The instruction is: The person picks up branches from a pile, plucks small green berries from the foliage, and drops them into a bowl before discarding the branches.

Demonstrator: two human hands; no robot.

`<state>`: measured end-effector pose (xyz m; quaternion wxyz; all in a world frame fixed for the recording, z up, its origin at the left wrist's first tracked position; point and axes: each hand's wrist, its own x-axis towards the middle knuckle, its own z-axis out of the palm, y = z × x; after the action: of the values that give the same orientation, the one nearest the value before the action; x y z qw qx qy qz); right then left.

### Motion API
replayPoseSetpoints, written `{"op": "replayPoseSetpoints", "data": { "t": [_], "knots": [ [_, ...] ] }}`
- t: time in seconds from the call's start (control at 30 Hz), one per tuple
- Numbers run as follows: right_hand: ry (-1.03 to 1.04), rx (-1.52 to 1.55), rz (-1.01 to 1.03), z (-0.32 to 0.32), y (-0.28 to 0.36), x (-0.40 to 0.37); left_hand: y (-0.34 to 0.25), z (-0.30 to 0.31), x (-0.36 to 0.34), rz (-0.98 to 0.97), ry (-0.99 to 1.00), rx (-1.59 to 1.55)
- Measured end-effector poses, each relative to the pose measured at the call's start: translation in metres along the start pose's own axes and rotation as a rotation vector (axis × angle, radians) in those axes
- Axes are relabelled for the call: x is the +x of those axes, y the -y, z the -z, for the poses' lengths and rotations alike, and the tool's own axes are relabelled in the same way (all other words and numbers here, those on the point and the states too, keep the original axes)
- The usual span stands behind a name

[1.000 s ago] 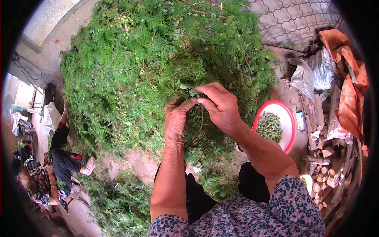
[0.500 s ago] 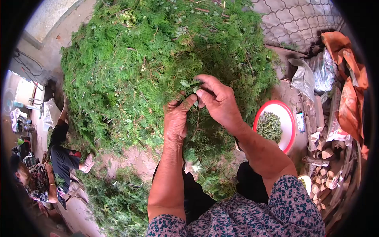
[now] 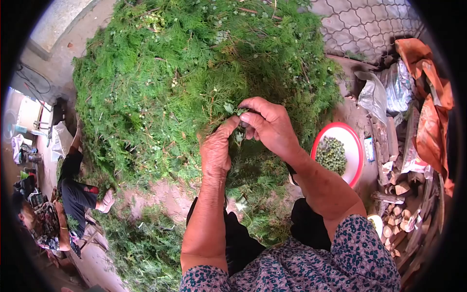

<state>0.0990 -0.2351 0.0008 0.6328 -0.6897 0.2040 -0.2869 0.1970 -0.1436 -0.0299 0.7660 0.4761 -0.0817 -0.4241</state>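
Note:
An evergreen sprig (image 3: 228, 108) with pale green cones is held over a large heap of cut evergreen branches (image 3: 141, 92). My left hand (image 3: 216, 148) is closed around its stem side, thumb pointing toward the cones. From the right, my right hand (image 3: 273, 127) pinches the sprig between thumb and forefinger, almost touching the left thumb. What exactly lies between the right fingertips is partly hidden. To the right of my right forearm stands a white basin with a red rim (image 3: 361, 158), holding many small green cones (image 3: 332, 155).
At the left edge a person (image 3: 48, 219) sits by the heap. More cut branches (image 3: 141, 248) lie at the lower left. Stacked firewood (image 3: 396, 219), an orange sheet (image 3: 430, 126) and plastic bags (image 3: 396, 90) line the right side. Wire mesh (image 3: 367, 24) stands at the back.
The fingertips of both hands have come closer together at the sprig, and my right hand has shifted slightly down and left. The basin and heap stay put.

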Motion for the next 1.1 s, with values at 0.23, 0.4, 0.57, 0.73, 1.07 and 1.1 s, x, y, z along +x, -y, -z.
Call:
{"op": "replayPoseSetpoints", "data": {
  "t": [0.23, 0.4, 0.57, 0.73, 1.07, 1.1],
  "knots": [
    [0.076, 0.213, -0.187, 0.006, 0.002, 0.0, -0.005, -0.003, -0.006, 0.045, 0.02, 0.016],
    [0.114, 0.308, -0.212, 0.008, -0.001, 0.0, -0.005, 0.001, -0.006, 0.08, -0.024, 0.051],
    [0.092, 0.205, -0.186, 0.006, 0.0, -0.002, -0.008, -0.006, -0.008, 0.052, -0.035, -0.013],
    [-0.028, 0.097, -0.045, -0.007, -0.001, -0.01, -0.004, -0.008, -0.004, 0.013, -0.059, -0.084],
    [-0.046, 0.709, -0.129, 0.004, -0.002, 0.004, 0.001, -0.006, -0.004, -0.085, -0.008, 0.053],
    [-0.05, 0.707, -0.128, 0.005, -0.002, 0.004, -0.001, -0.01, -0.007, -0.083, -0.004, 0.052]
  ]
}}
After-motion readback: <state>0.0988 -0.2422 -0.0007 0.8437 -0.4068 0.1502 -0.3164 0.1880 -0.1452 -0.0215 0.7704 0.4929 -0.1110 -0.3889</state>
